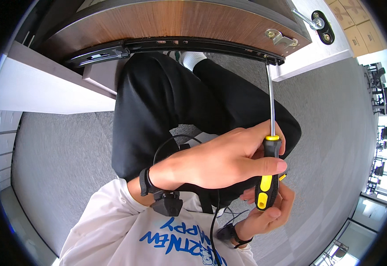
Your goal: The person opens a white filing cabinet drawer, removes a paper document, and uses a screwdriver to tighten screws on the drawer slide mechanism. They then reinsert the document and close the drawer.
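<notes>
A black and yellow screwdriver [266, 179] points away from me, its long metal shaft reaching up to the right end of a black drawer slide [193, 44]. My left hand [222, 162] grips the upper handle, thumb across it. Fingers of my right hand [275, 213] curl around the butt of the handle. The slide runs along the edge of a brown wood-grain panel [193, 22]. Whether the tip sits in a screw is too small to tell. A small yellow piece [283, 177] shows beside the handle, partly hidden.
A metal bracket [282, 39] is fixed on the panel's right end. A bolt with a black plate [322, 26] sits on the white side panel at right. My bent legs [158, 88] are beneath the slide. Cables hang by my wrists; cardboard boxes [357, 35] stand at far right.
</notes>
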`<state>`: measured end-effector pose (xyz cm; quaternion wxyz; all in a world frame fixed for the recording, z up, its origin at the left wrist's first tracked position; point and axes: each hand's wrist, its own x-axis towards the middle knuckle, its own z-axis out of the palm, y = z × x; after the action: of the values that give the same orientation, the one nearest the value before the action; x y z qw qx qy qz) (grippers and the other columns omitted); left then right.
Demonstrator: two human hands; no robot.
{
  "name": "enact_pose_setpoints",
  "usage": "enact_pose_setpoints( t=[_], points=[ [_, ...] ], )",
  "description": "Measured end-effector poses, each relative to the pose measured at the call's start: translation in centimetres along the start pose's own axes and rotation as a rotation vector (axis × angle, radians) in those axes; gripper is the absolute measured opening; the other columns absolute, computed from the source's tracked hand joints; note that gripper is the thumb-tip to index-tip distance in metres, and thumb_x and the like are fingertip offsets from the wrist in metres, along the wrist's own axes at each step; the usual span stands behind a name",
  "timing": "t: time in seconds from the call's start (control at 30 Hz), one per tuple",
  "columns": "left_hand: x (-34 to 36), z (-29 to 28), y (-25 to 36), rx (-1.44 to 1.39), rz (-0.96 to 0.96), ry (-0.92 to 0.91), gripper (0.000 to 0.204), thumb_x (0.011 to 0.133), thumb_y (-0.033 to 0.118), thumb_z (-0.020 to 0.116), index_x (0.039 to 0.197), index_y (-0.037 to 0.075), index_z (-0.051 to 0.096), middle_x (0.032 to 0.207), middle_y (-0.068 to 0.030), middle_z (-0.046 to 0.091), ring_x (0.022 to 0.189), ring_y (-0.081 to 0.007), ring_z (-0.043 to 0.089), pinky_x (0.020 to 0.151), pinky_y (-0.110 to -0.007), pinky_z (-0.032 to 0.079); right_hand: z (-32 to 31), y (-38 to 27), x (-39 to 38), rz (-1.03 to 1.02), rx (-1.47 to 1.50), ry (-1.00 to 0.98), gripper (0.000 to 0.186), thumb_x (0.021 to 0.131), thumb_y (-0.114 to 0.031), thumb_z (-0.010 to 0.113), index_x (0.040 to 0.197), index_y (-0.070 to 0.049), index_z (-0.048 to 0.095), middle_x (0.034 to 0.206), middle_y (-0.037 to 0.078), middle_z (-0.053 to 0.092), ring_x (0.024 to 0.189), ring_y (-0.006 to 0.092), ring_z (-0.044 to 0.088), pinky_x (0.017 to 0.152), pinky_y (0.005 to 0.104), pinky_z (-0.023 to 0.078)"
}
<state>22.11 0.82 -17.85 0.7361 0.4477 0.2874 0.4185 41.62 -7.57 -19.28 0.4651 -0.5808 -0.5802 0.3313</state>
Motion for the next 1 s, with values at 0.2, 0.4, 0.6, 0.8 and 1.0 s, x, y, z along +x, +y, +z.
enact_pose_setpoints(
  t=[0.2,0.4,0.6,0.8,1.0],
  points=[
    [-0.1,-0.4,0.1,0.076,0.173,0.062,0.035,0.099,0.026,0.064,0.122,0.003,0.050,0.081,-0.0013,0.053,0.072,-0.0064,0.053,0.062,-0.024,0.040,-0.1,-0.5,1.9,-0.511,-0.254,0.040,0.059,0.081,-0.036,0.081,0.124,-0.002,0.059,0.091,0.013,0.057,0.071,0.0211,0.055,0.061,0.0332,0.039],
    [-1.0,-0.4,1.4,0.184,-0.053,0.021,0.034,0.097,0.027,0.067,0.117,0.005,0.052,0.073,0.0017,0.050,0.062,-0.0043,0.045,0.054,-0.022,0.034,0.8,-1.6,2.5,-0.823,-0.496,-0.013,0.031,0.073,-0.021,0.087,0.100,-0.030,0.073,0.095,0.000,0.038,0.086,0.0206,0.044,0.063,0.0329,0.032],
    [-0.9,-0.3,0.8,-0.001,0.022,0.015,0.032,0.097,0.026,0.067,0.114,0.004,0.052,0.083,0.0011,0.051,0.070,-0.0050,0.045,0.060,-0.022,0.035,2.3,0.4,2.1,-0.769,-0.135,0.118,0.059,0.077,-0.050,0.082,0.119,-0.014,0.063,0.110,0.007,0.044,0.080,0.0180,0.049,0.061,0.0289,0.039],
    [-0.5,0.0,-0.2,-0.045,0.180,0.036,0.032,0.100,0.028,0.061,0.113,0.002,0.049,0.067,-0.0017,0.052,0.057,-0.0091,0.042,0.052,-0.029,0.032,1.2,0.2,-0.9,-0.090,-0.052,0.086,0.102,0.082,-0.078,0.056,0.129,0.012,0.047,0.088,0.019,0.060,0.075,0.0213,0.064,0.064,0.0315,0.049],
    [-1.3,-0.4,1.1,0.073,0.093,0.034,0.041,0.099,0.031,0.060,0.124,0.001,0.047,0.069,-0.0023,0.053,0.058,-0.0103,0.046,0.053,-0.028,0.034,-0.4,-1.2,0.4,-0.724,-0.368,-0.148,0.068,0.078,-0.040,0.084,0.131,-0.006,0.058,0.094,0.013,0.058,0.064,0.0237,0.055,0.054,0.0326,0.044]
  ],
)
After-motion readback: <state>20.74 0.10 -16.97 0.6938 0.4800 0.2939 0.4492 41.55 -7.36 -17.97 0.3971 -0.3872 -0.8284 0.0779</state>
